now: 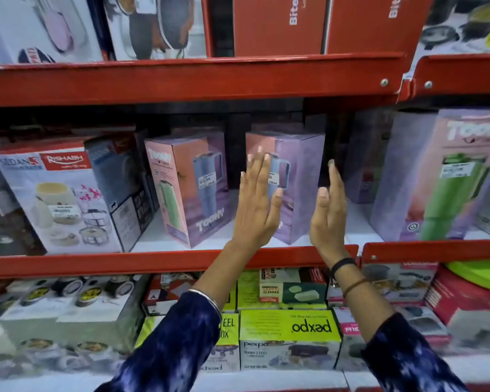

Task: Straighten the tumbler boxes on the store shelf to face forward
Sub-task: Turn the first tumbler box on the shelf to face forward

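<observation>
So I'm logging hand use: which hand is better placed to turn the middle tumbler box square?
Probably the left hand: its fingers already overlap the middle tumbler box front, while the right hand hangs open off its right edge.

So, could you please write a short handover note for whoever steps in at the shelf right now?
Left hand: open, flat in front of the middle box; contact unclear.
Right hand: open, beside that box's right edge, holding nothing.
Boxes: left box and middle box both stand angled, a corner toward the aisle. Right box looks close to front-facing.
Done: nothing clearly finished.
Left: turn the middle box square, then the left box.
</observation>
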Demonstrator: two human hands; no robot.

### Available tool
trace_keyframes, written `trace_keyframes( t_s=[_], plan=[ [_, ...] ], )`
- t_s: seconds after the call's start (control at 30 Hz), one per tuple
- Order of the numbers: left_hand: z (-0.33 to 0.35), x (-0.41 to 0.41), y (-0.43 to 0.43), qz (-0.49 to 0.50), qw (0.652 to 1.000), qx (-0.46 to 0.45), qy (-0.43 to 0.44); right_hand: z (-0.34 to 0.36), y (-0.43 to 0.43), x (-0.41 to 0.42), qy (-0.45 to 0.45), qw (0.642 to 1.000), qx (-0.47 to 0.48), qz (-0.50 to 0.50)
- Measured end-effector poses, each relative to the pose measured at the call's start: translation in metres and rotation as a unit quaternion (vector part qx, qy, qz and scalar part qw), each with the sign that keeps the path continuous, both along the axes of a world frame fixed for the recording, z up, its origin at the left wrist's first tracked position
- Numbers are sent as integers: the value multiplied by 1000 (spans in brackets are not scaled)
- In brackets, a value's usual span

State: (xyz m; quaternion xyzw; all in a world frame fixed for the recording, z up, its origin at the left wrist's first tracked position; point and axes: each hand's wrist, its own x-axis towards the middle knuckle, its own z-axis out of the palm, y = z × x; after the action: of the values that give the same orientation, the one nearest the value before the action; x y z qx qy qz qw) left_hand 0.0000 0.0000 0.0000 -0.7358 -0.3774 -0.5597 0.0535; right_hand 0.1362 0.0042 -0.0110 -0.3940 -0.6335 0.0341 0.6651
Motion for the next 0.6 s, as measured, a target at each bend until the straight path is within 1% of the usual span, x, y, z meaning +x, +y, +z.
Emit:
trace_keyframes(
  t_s=[0.07, 0.17, 0.23, 0.3, 0.4, 0.5, 0.6],
  plan=[
    [-6, 7, 2, 4, 999, -34, -23, -3, 4, 3, 47, 998, -35, 9],
    [-22, 22, 4, -3, 995, -88, -41, -10, 11, 5, 90, 989, -110, 43],
    [-28, 27, 7, 13, 990, -128, -54, -10, 20, 10, 114, 979, -158, 59],
    [-34, 34, 13, 37, 983, -169, -69, -11, 35, 16, 137, 960, -223, 100],
    [-38, 45, 14, 46, 972, -203, -113, -11, 48, 24, 192, 916, -302, 184],
    [-38, 51, 15, 39, 967, -216, -133, -8, 55, 31, 216, 898, -314, 221],
    [-35, 51, 15, 33, 964, -214, -152, -4, 55, 38, 233, 891, -316, 230]
  ],
)
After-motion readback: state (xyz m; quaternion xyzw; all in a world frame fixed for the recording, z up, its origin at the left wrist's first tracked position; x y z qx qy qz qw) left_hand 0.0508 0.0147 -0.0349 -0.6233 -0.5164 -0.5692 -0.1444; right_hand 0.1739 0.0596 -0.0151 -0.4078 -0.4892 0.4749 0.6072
